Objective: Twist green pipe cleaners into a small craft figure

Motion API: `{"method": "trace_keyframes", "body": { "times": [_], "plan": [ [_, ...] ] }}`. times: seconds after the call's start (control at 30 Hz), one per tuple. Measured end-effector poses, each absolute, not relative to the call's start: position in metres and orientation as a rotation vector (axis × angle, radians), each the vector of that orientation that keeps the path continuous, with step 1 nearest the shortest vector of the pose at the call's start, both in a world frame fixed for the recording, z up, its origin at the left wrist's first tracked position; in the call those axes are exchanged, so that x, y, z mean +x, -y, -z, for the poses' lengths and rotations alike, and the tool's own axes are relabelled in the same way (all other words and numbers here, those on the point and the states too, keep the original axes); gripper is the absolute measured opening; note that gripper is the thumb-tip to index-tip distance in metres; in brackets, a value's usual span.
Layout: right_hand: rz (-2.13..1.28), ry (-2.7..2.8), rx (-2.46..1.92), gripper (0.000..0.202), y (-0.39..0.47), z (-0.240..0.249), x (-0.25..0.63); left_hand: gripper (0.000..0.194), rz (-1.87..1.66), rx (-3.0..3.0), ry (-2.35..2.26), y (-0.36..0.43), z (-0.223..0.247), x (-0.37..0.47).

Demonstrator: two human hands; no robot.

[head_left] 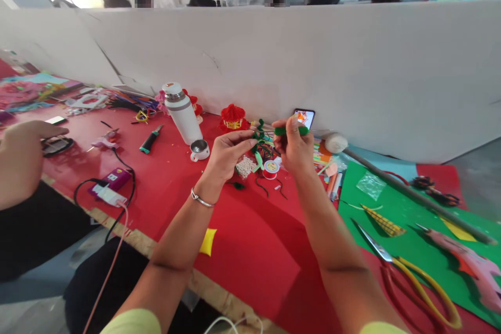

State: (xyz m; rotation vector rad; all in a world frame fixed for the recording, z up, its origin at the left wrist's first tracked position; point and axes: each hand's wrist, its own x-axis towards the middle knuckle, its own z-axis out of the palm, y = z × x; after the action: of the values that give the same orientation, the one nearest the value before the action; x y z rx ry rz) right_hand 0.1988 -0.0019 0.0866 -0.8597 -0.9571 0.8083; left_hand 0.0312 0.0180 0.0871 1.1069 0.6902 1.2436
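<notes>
My left hand [228,154], with a bangle at the wrist, pinches a dark green curled pipe cleaner [261,126] between thumb and fingers. Thumb and fingers of my right hand [296,150] are closed on a thicker, fuzzy green pipe cleaner piece [302,130]. Both hands are raised above the red table [250,235], a short gap apart. Beneath and between them lie a heap of white beads [246,166], a spool of red thread [271,169] and dark wire scraps. A red fuzzy lantern-shaped ornament [233,116] stands behind my left hand.
A white thermos [182,114] and its cup [199,150] stand left. A phone [305,117] leans against the partition [313,62]. At right, scissors [387,255] and a pink glue gun [462,261] lie by a green sheet [354,180]. Another person's arm [21,162] reaches in from the left.
</notes>
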Motion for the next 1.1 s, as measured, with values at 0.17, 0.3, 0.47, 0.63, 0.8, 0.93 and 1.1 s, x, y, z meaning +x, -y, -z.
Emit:
{"method": "trace_keyframes", "body": {
  "times": [0.17, 0.3, 0.47, 0.63, 0.8, 0.93, 1.1],
  "plan": [
    [-0.937, 0.876, -0.805, 0.059, -0.005, -0.085, 0.197, 0.028, -1.302, 1.094, -0.663, -0.015, -0.091, 0.033],
    [-0.967, 0.845, -0.808, 0.059, -0.005, -0.086, 0.196, 0.026, -1.317, 1.105, -0.7, -0.014, -0.094, 0.034],
    [-1.012, 0.829, -0.804, 0.06, -0.005, -0.088, 0.195, 0.023, -1.339, 1.112, -0.711, -0.013, -0.096, 0.035],
    [-0.995, 0.886, -0.826, 0.054, -0.001, -0.088, 0.195, 0.024, -1.341, 1.111, -0.71, -0.013, -0.095, 0.035],
    [-1.001, 0.959, -0.829, 0.046, 0.005, -0.09, 0.195, 0.023, -1.351, 1.111, -0.737, -0.015, -0.093, 0.033],
    [-1.021, 0.92, -0.827, 0.046, 0.005, -0.093, 0.197, 0.025, -1.328, 1.115, -0.701, -0.016, -0.094, 0.033],
    [-1.034, 0.923, -0.836, 0.046, 0.005, -0.093, 0.198, 0.023, -1.269, 1.082, -0.715, -0.016, -0.095, 0.031]
  ]
}}
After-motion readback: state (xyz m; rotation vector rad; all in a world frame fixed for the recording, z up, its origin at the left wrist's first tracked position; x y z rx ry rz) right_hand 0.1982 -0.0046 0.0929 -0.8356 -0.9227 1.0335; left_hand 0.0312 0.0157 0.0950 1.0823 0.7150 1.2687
